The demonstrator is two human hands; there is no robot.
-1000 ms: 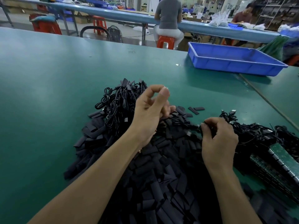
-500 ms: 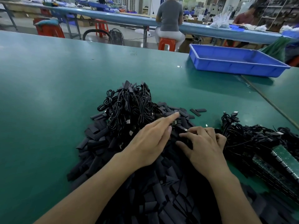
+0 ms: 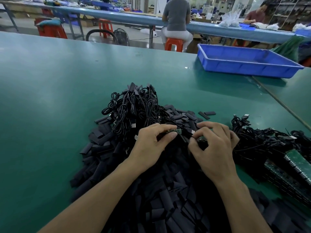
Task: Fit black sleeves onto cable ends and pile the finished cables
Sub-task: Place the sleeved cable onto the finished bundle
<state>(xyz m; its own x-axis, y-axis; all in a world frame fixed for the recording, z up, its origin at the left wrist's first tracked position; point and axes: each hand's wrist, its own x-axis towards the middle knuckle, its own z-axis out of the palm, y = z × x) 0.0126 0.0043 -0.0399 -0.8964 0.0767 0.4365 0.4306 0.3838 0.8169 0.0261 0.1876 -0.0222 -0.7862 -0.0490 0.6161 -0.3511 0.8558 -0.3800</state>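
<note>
**K:** Head view: left hand (image 3: 149, 147) pinches a small green board end (image 3: 175, 131) between thumb and forefinger, cable trailing off it. Right hand (image 3: 213, 148) sits just beside it, thumb and forefinger closed on something dark near the USB plug (image 3: 192, 132). Could be a sleeve, can't tell for sure.

**M:** Where's the stock?

**K:** Loose black sleeves (image 3: 151, 190) heaped on the green worktop (image 3: 50, 98) under both forearms. Finished cables (image 3: 134, 106) piled just behind the hands, some showing sleeved ends. Unsleeved cables (image 3: 262, 140) to the right, tangled, next to stacked green boards (image 3: 294, 167).

**M:** Risks?

**K:** Main one, by my read: sleeve mouth is flattened, so it may snag on the board corner and buckle instead of sliding on. Pinch grip on the board is light, so a hard push could twist it out of the fingers.

**M:** Tangling?

**K:** Likely. Cable trails into the heap, so a tug may drag neighbours along or scatter sleeves. Finished and loose stock touch with no gap, so a done cable could get lost or an unsleeved one mixed in.

**M:** Blue tray (image 3: 244, 63)?

**K:** Well apart, far right. Not in play.
</note>
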